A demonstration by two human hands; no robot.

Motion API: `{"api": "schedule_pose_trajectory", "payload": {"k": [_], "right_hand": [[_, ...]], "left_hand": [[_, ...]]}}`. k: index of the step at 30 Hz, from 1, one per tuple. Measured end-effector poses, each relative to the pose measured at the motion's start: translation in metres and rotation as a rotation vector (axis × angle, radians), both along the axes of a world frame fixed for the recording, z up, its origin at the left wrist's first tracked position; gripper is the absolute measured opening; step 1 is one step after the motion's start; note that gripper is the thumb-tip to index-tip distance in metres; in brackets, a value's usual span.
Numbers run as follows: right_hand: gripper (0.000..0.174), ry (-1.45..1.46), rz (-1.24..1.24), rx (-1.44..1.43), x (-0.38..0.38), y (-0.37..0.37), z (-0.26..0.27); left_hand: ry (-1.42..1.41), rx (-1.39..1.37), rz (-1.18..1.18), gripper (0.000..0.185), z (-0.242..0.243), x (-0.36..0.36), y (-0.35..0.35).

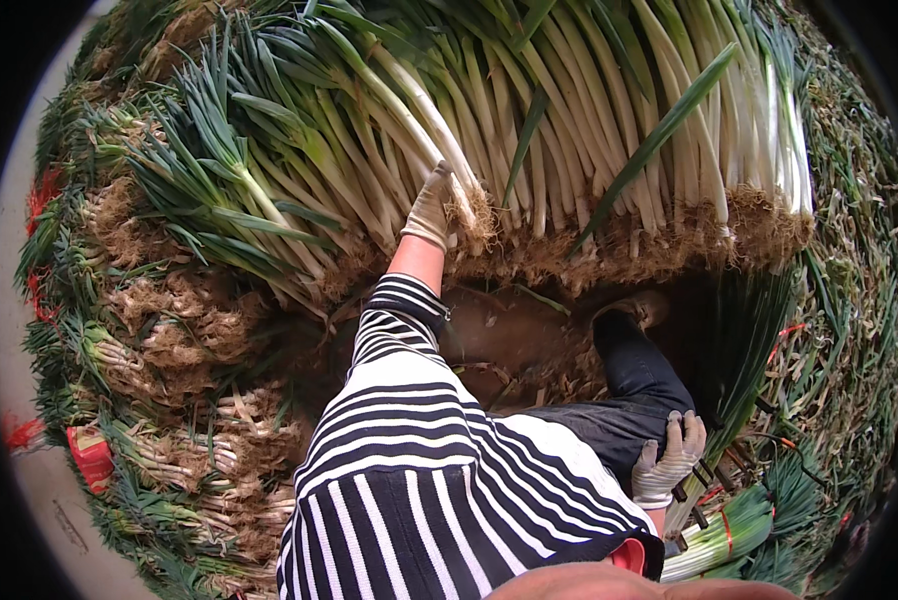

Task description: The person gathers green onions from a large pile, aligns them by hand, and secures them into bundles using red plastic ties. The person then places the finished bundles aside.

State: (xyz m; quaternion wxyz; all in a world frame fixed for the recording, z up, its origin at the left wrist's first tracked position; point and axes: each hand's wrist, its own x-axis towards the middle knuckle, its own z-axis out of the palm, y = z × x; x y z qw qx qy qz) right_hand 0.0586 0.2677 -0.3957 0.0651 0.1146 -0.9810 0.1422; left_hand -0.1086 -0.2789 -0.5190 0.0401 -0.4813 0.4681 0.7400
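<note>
My left hand (428, 206), in a pale glove, reaches up into a long pile of large green onions (591, 135). Its fingers are wrapped around thick white stalks (449, 146) close to their bushy brown roots; the fingertips are partly hidden behind them. The pile's green leaves point away from me, and its root ends face my body. Down by my bent leg (636, 390), my right hand (666, 461) is also gloved. Its fingers are spread from the thumb, with nothing visible between them.
Bundled green onions (194, 450) are stacked along the left, roots inward. At lower right, a tied bunch (726, 536) lies beside dark metal bars (700, 480). Loose leaves and husks (854, 225) cover the right side. Bare soil (494, 330) shows before me. A red packet (90, 457) sits far left.
</note>
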Motion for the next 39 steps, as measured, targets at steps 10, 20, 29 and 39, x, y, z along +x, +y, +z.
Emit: {"api": "schedule_pose_trajectory", "payload": {"k": [10,20,29,39], "right_hand": [[0.073,-0.422,0.061,-0.586,-0.097,-0.089,0.066],[0.106,-0.806,0.249,0.145,-0.094,-0.159,0.082],[0.093,-0.767,0.100,0.298,-0.080,-0.125,0.120],[0.092,-0.870,0.149,0.328,-0.080,-0.090,0.142]], "left_hand": [[0.470,0.552,-0.144,0.060,0.106,0.056,0.147],[0.445,1.068,-0.546,0.046,0.109,0.134,0.273],[0.361,0.940,-0.944,0.061,0.110,0.124,0.295],[0.205,-0.487,-0.341,0.069,0.055,0.086,0.115]]}}
